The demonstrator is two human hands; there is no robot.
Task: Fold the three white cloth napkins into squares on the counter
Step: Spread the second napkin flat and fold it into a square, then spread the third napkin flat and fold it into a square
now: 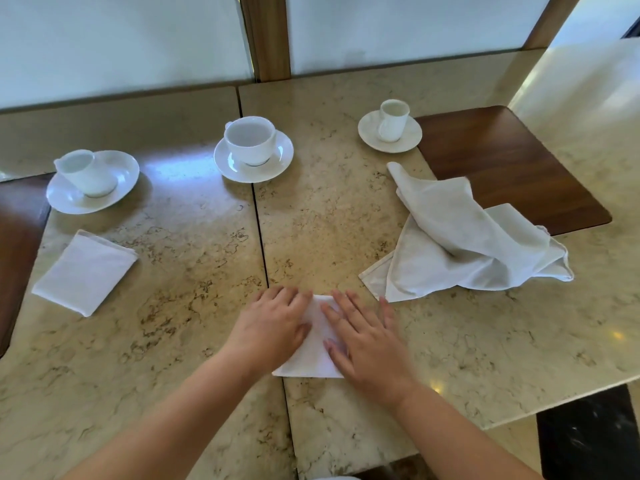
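Note:
A small folded white napkin (313,358) lies on the marble counter (194,271) near its front edge. My left hand (273,323) rests flat on the napkin's left side, fingers spread. On its right side my right hand (363,337) presses down, palm flat. Both hands cover most of this napkin. A second napkin (85,271), folded into a square, lies at the left. At the right, an unfolded, crumpled white napkin (467,244) is heaped, partly over a dark wooden inset (502,161).
Three white cups on saucers stand along the back: one at left (91,180), one in the middle (252,147), a smaller one at right (391,124). A dark seam (259,220) runs between counter slabs. The counter edge drops off at the lower right.

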